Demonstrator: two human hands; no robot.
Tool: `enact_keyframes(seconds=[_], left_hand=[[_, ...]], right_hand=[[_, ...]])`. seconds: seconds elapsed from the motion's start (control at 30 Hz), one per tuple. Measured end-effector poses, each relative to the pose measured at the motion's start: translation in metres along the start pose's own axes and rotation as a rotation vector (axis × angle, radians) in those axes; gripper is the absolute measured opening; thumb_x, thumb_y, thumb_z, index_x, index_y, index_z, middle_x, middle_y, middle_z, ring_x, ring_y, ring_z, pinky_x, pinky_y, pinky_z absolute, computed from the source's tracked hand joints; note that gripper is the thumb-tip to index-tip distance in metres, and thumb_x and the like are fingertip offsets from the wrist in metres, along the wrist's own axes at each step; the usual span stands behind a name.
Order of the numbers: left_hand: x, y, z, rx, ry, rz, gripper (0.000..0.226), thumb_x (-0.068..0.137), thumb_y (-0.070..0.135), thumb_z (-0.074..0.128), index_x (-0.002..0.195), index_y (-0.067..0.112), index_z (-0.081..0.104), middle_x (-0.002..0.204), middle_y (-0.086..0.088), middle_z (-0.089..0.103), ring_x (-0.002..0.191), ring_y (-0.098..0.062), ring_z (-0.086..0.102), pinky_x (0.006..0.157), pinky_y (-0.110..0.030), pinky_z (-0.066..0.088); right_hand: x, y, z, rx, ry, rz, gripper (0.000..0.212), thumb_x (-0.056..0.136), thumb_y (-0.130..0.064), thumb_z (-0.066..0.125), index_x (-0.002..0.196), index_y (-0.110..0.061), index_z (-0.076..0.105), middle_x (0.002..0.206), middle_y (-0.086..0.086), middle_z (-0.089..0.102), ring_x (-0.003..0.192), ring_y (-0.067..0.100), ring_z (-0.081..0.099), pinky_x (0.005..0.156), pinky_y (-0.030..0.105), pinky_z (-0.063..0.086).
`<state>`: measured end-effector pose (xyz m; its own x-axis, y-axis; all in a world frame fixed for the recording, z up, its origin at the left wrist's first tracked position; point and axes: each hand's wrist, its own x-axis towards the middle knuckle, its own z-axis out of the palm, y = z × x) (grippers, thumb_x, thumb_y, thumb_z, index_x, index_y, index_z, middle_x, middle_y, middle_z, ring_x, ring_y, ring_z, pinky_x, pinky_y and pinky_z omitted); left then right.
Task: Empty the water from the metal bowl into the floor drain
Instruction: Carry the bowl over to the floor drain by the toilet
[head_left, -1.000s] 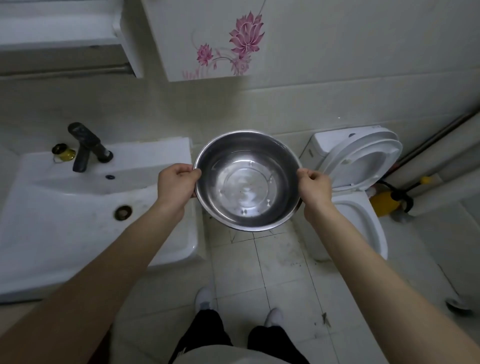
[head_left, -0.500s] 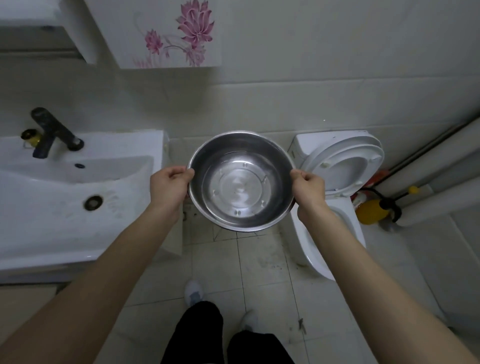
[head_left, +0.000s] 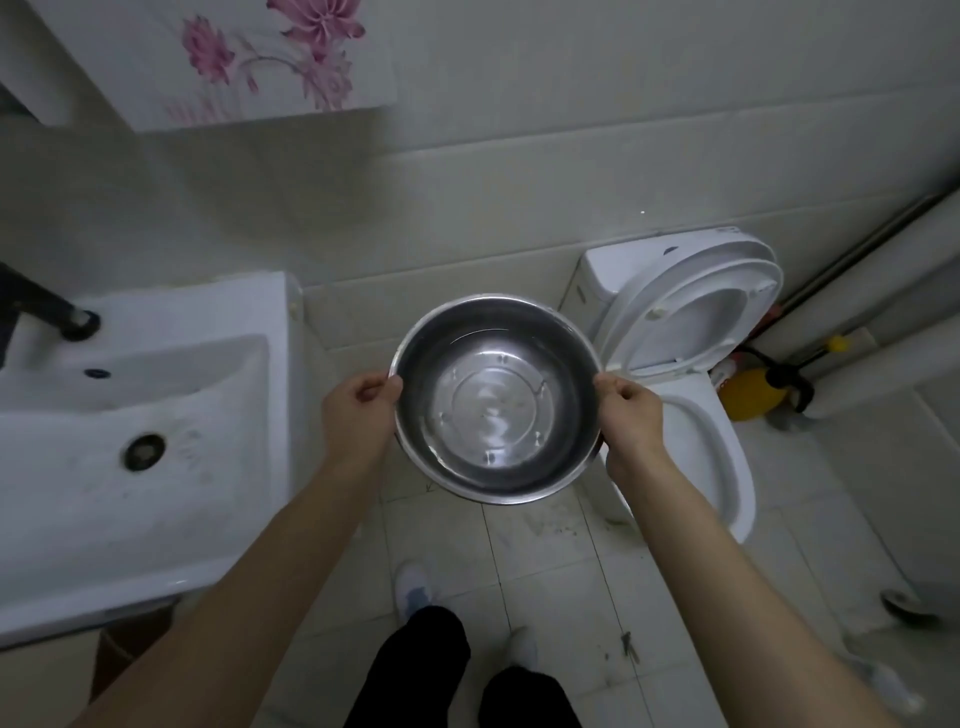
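Both hands, left hand (head_left: 358, 415) and right hand (head_left: 631, 421), fingers clamped on the metal bowl (head_left: 496, 397) rim at mid-frame, carry it level; next, find the unseen drain and tip.

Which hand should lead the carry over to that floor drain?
Probably the right hand. The only drain-like fitting shows on the floor at the right edge. Both hands grip the metal bowl rim, left hand opposite, so the left should steady and lift for the pour.
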<state>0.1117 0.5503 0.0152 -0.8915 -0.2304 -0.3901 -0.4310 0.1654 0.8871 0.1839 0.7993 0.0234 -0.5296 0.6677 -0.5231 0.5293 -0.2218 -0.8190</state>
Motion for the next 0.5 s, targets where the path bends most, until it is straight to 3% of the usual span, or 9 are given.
enact_keyframes(seconds=[0.1, 0.23, 0.37, 0.43, 0.5], left_hand=[[0.015, -0.026, 0.007, 0.0, 0.009, -0.017, 0.005, 0.083, 0.02, 0.075, 0.086, 0.024, 0.073, 0.09, -0.01, 0.076, 0.089, -0.033, 0.072, 0.089, -0.056, 0.058], [0.038, -0.064, 0.022, -0.022, 0.029, -0.014, 0.004, 0.078, 0.025, 0.073, 0.08, 0.028, 0.072, 0.086, -0.004, 0.075, 0.084, -0.027, 0.07, 0.086, -0.051, 0.06], [0.056, -0.104, 0.039, -0.04, 0.09, -0.018, 0.004, 0.091, 0.012, 0.067, 0.093, 0.014, 0.07, 0.083, -0.002, 0.069, 0.078, -0.019, 0.065, 0.065, -0.023, 0.056], [0.065, -0.124, 0.045, -0.03, 0.111, -0.002, 0.008, 0.093, 0.012, 0.064, 0.099, 0.01, 0.069, 0.088, -0.007, 0.07, 0.079, -0.02, 0.065, 0.066, -0.024, 0.055], [0.078, -0.146, 0.052, -0.011, 0.126, 0.001, 0.009, 0.093, 0.011, 0.063, 0.099, 0.007, 0.069, 0.087, -0.008, 0.068, 0.073, -0.017, 0.062, 0.058, -0.019, 0.053]], right_hand=[[0.015, 0.022, 0.011, -0.001, -0.005, 0.013, 0.024, 0.099, -0.022, 0.06, 0.077, -0.013, 0.063, 0.075, 0.007, 0.063, 0.076, 0.025, 0.058, 0.076, 0.044, 0.052], [0.047, 0.055, 0.027, -0.021, -0.006, 0.004, 0.024, 0.099, -0.025, 0.061, 0.078, -0.016, 0.063, 0.08, 0.009, 0.066, 0.082, 0.026, 0.063, 0.088, 0.05, 0.057], [0.079, 0.089, 0.047, -0.029, -0.008, -0.011, 0.03, 0.1, -0.024, 0.06, 0.071, -0.018, 0.059, 0.072, 0.003, 0.061, 0.075, 0.023, 0.058, 0.078, 0.044, 0.054], [0.094, 0.104, 0.057, -0.023, -0.024, -0.011, 0.027, 0.101, -0.025, 0.06, 0.077, -0.014, 0.064, 0.072, 0.003, 0.062, 0.074, 0.023, 0.059, 0.076, 0.041, 0.052], [0.111, 0.122, 0.068, -0.04, -0.039, -0.027, 0.023, 0.1, -0.028, 0.061, 0.085, -0.012, 0.069, 0.074, 0.004, 0.064, 0.077, 0.024, 0.061, 0.077, 0.041, 0.053]])
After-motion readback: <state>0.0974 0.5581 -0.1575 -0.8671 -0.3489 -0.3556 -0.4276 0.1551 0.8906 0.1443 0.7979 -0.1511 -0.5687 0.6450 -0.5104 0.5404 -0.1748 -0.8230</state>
